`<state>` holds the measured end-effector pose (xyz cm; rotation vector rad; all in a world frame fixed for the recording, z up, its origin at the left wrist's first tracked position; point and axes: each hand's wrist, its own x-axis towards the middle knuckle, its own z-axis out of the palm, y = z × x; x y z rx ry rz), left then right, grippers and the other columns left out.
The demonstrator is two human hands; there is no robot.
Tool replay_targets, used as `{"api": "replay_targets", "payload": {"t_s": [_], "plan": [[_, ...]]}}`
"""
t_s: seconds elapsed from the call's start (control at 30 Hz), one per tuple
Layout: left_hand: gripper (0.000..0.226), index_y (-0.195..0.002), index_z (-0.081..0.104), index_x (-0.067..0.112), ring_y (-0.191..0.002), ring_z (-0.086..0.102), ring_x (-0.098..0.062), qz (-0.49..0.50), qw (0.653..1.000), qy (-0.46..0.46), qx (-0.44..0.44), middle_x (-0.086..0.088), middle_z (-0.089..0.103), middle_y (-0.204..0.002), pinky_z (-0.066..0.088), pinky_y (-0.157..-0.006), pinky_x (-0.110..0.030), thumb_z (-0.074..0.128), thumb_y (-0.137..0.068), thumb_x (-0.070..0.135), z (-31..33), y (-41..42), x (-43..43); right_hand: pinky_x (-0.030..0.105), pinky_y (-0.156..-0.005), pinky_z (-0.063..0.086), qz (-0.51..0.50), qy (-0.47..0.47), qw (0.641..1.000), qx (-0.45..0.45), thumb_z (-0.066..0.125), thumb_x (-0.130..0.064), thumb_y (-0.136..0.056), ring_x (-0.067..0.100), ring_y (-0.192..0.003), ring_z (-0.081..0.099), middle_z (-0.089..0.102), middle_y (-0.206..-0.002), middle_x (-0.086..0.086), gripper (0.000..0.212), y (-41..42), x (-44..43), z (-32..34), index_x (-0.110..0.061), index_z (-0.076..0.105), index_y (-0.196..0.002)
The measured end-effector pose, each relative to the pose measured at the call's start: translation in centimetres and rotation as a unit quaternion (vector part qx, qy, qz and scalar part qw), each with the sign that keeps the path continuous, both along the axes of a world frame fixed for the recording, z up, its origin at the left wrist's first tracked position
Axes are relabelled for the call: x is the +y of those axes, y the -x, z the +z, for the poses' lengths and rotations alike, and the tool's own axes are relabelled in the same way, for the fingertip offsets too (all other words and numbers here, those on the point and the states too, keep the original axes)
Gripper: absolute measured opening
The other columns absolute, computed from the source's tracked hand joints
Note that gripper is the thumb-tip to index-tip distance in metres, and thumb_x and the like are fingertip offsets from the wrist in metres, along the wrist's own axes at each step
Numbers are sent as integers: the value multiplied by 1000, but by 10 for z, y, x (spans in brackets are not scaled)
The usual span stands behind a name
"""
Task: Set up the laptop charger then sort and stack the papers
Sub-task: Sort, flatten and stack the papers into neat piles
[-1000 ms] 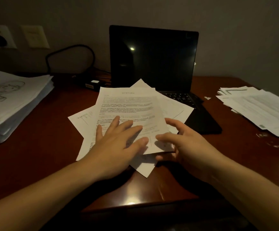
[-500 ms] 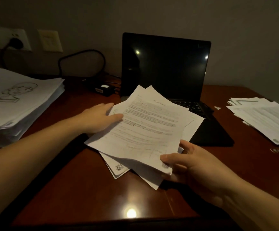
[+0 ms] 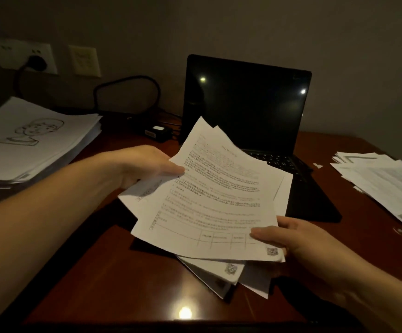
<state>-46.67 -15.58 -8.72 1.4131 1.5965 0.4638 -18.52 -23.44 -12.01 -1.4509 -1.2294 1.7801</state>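
Head: papers (image 3: 219,200) point lengthwise toward laptop (image 3: 243,104).

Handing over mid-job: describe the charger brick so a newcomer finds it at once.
Find the open black laptop at the back of the desk. Just left of its screen lies the charger brick. It is a small black block with a white label on top, unlike the white paper stack further left.

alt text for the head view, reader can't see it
A loose sheaf of printed papers is held over a wooden desk, the left hand gripping its far left edge, the right hand pinching its near right corner. Behind stands an open, dark laptop; a left stack and a right stack flank it.
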Motion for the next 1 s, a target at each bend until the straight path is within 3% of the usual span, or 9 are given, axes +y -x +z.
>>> {"api": "replay_targets", "payload": {"t_s": [0.07,0.17,0.33,0.43,0.57,0.67,0.77,0.9,1.0], "plan": [[21,-108,75,18,-87,76,-18,4,998,-22,-51,0,78,-100,59,-69,-31,63,-96,31,-3,0,-9,30,-71,56,1,-18,999,-31,65,-15,-92,20,-93,75,78,-104,7,25,-5,6,3,-12,68,-117],[23,-111,73,18,-88,76,-17,22,981,-57,-183,-1,78,-102,58,-56,-24,56,-98,27,-5,0,-21,39,-81,58,-20,-46,997,-51,67,-16,-90,23,-94,76,78,-102,5,26,-8,17,8,-13,69,-115],[27,-111,72,13,-94,75,-30,60,956,-116,-261,-11,76,-105,60,-78,-47,67,-88,27,-8,0,-32,46,-82,58,-61,-101,993,-26,72,-23,-84,29,-93,76,78,-104,6,31,-1,39,17,-11,72,-112],[36,-114,69,9,-93,75,-29,75,951,-127,-273,-11,76,-104,61,-73,-44,71,-82,25,-9,-5,-38,43,-80,60,-98,-164,980,-60,76,-20,-84,24,-86,77,79,-99,3,24,6,51,20,-13,73,-107],[30,-108,73,12,-84,76,-23,85,969,-88,-213,-6,78,-94,56,-71,-36,65,-92,36,-12,-7,-46,47,-87,60,-102,-189,973,-87,73,-17,-90,21,-92,76,78,-103,-2,22,5,59,17,-16,73,-112],[27,-103,73,17,-82,76,-19,94,981,-61,-157,0,79,-90,56,-78,-38,57,-99,38,-18,-5,-48,42,-74,62,-89,-160,977,-105,68,-13,-93,23,-87,77,79,-100,1,20,-6,58,17,-15,72,-112],[26,-102,74,14,-82,76,-15,79,990,-44,-109,3,79,-90,55,-70,-31,57,-100,33,-22,0,-47,42,-69,59,-66,-125,981,-130,63,-12,-95,27,-83,77,79,-95,5,17,-17,55,21,-12,70,-111],[22,-92,75,16,-62,67,-9,49,996,-67,18,5,76,-76,44,-54,-21,64,-96,34,-27,1,-48,40,-70,57,-49,-123,970,-202,62,-15,-97,25,-77,77,79,-89,4,13,-32,50,22,-11,69,-107],[22,-96,70,23,-73,67,-11,95,977,-131,140,4,73,-87,47,-59,-20,72,-88,44,-34,1,-41,37,-63,56,-46,-114,966,-228,62,-15,-96,26,-74,77,79,-86,5,13,-41,43,22,-11,67,-108]]}}
